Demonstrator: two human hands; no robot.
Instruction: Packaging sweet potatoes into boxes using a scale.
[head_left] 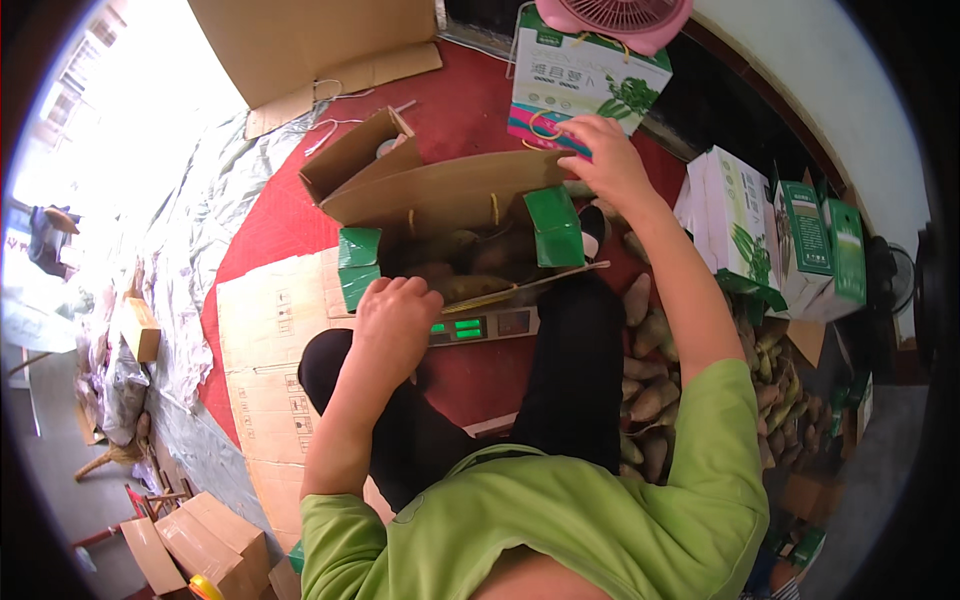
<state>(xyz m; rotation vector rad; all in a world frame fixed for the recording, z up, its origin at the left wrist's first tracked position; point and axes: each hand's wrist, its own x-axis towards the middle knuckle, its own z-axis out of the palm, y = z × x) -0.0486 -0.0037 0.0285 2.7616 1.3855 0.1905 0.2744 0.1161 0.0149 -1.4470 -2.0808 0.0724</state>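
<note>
Down front, there's the scale (pixel 515 323), and the open carton (pixel 450 190) seems to rest right on it! Plenty of tubers (pixel 475 287) inside, so I'd call it heavy: stiffish card, bendy green flaps (pixel 558 228), best held low under both ends. My left hand (pixel 398 318) curls at the near rim, grip hidden; farther out, my right hand (pixel 608 160), part-open, meets the far corner, pinching or not, can't tell!
</note>
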